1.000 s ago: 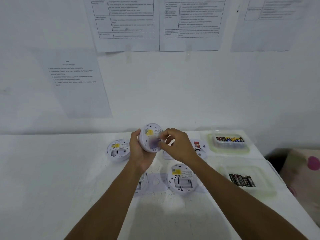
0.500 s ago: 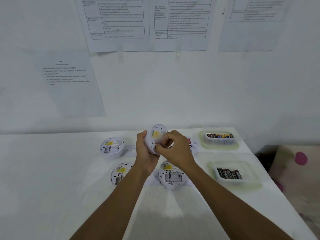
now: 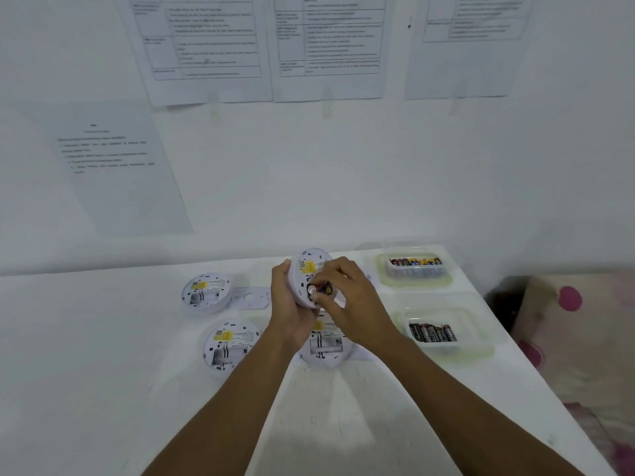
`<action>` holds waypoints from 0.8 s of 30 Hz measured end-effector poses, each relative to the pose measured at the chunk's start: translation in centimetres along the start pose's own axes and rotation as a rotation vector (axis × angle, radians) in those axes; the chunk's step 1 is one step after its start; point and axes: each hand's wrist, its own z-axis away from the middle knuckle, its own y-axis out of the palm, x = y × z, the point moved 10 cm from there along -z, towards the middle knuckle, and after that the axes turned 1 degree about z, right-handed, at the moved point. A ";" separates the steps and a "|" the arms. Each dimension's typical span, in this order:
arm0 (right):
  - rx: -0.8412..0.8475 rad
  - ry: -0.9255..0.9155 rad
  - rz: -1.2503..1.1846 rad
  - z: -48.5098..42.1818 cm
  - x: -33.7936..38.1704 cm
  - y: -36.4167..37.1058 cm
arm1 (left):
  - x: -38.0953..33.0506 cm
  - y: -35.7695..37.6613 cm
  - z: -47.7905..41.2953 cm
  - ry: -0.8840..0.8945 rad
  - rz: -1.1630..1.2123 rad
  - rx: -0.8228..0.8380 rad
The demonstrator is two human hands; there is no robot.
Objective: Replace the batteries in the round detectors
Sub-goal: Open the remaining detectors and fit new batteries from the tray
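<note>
On the white table (image 3: 103,372) three detectors are laid backs up: a far detector (image 3: 206,292), a near detector (image 3: 228,343), and a third detector (image 3: 326,347) partly covered by the wrists. A mounting plate (image 3: 252,297) lies just beside the far one. Two battery tubs, a far tub (image 3: 385,283) and a near tub (image 3: 481,352), are set at the right. The held detector (image 3: 311,267) is gripped on edge by the left hand (image 3: 288,304). A battery (image 3: 321,289), seemingly at its compartment, is pinched by the right hand (image 3: 347,300).

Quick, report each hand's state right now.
Left hand: grips the round detector by its edge, held up off the table.
Right hand: pinches a battery at the detector's back.
</note>
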 end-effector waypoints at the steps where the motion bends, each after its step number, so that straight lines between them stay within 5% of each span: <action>1: -0.019 0.004 -0.003 0.0 0.1 -0.9 | 0.3 0.4 0.0 -0.001 0.009 0.009; 6: -0.044 0.215 -0.073 0.7 -3.7 -7.3 | 1.8 2.7 -0.2 -0.012 0.046 0.054; 14: 0.407 0.628 0.533 6.5 -15.7 -13.9 | 4.9 4.4 0.0 -0.077 0.063 0.031; 24: 0.599 0.765 0.671 8.7 -18.7 -12.5 | 5.5 3.7 -0.5 -0.064 0.083 -0.048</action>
